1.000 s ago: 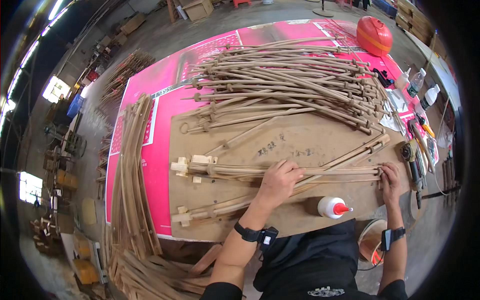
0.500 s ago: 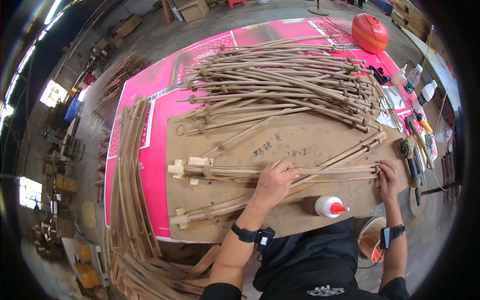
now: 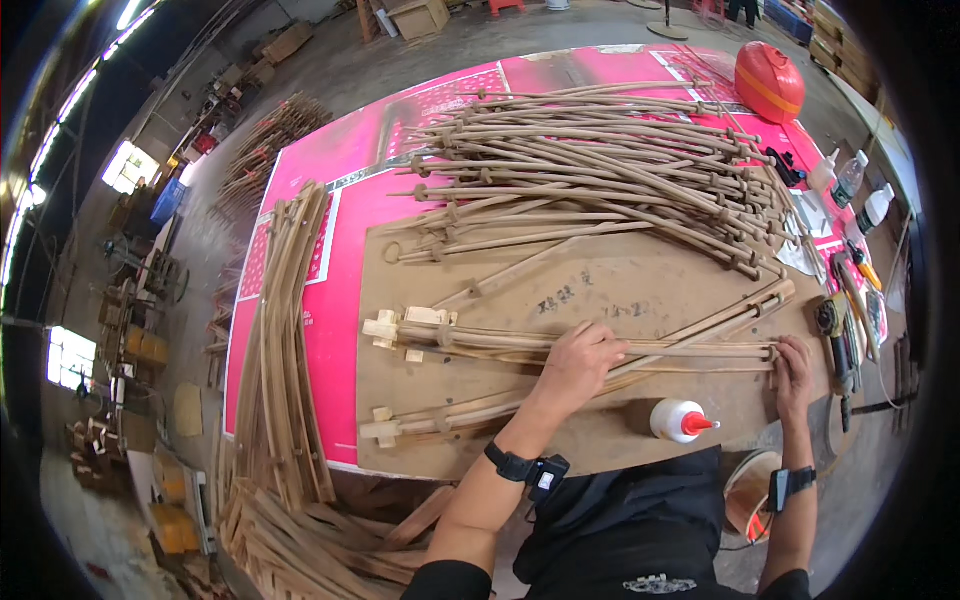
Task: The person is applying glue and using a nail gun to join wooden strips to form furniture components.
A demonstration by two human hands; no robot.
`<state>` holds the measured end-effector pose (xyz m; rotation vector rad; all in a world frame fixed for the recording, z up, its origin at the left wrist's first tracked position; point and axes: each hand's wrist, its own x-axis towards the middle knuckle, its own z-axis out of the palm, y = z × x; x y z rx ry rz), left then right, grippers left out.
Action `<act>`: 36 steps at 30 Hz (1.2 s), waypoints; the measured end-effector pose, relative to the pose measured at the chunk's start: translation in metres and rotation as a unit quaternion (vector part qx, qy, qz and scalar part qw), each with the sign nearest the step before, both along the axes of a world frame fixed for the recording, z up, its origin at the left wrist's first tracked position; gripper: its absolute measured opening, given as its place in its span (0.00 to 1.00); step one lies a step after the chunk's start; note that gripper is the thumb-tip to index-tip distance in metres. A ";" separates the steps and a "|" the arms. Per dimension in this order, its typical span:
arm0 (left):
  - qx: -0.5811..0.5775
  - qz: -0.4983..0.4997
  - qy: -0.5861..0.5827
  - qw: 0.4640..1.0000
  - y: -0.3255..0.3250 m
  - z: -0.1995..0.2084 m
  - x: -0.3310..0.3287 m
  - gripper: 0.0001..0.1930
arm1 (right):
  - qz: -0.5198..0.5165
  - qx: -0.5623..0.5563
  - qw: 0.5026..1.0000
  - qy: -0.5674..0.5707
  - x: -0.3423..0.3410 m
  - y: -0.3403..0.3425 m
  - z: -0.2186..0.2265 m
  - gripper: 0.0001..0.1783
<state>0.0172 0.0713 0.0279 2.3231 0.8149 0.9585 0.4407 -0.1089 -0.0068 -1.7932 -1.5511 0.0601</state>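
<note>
A long, thin wooden frame of several rods [image 3: 690, 351] lies across the brown board, its left end at a pale wooden block jig [image 3: 428, 318]. My left hand [image 3: 583, 362] is closed over the rods near their middle. At their right end, my right hand [image 3: 795, 374] has its fingers wrapped on the small cross-piece where the rods meet. A second set of rods [image 3: 745, 312] crosses under the first at a slant, running down to another pale block [image 3: 382, 428] at the lower left. A white glue bottle with a red nozzle [image 3: 676, 420] stands close by my right forearm.
A large pile of knobbed wooden rods [image 3: 600, 160] covers the far side of the pink-covered table [image 3: 335, 400]. Bundled wooden strips [image 3: 280, 340] hang over the left edge. On the right are a power tool [image 3: 838, 335], plastic bottles [image 3: 850, 178] and a red rounded container [image 3: 768, 82].
The whole view has shifted, so everything sits slightly farther right and the far things lower in the picture. Both hands keep their places on the rods.
</note>
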 end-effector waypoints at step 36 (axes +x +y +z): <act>-0.008 0.024 -0.005 1.000 -0.001 0.010 0.000 0.08 | -0.303 -0.272 0.911 -0.070 0.100 0.014 0.080 0.37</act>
